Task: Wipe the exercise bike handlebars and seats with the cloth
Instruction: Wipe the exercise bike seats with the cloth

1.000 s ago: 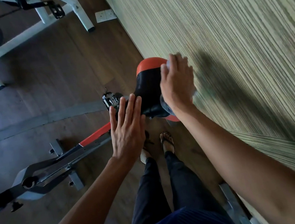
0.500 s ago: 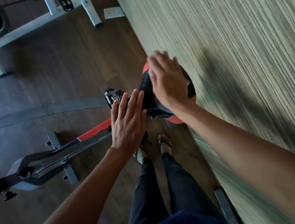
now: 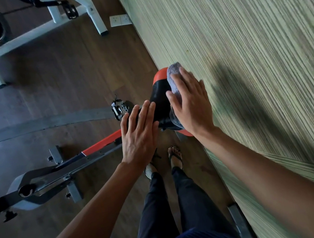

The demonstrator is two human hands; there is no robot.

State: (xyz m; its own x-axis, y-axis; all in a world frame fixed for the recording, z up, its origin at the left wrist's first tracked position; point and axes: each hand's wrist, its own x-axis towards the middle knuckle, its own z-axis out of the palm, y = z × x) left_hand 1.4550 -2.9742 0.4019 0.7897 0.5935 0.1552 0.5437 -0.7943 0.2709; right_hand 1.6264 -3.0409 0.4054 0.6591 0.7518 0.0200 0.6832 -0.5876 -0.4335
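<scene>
Pressing the grey fuzzy cloth flat with the straight-fingered right hand, sweep the black-and-orange bike seat evenly; the flat left hand steadies its narrow end.

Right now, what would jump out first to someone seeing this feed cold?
Centre frame, the right hand presses a grey cloth flat onto the black-and-orange bike seat, close by the striped green wall. The left hand lies flat on the seat's narrow front end, just left of it. A second, white-framed bike stands on the dark floor at top left.
</scene>
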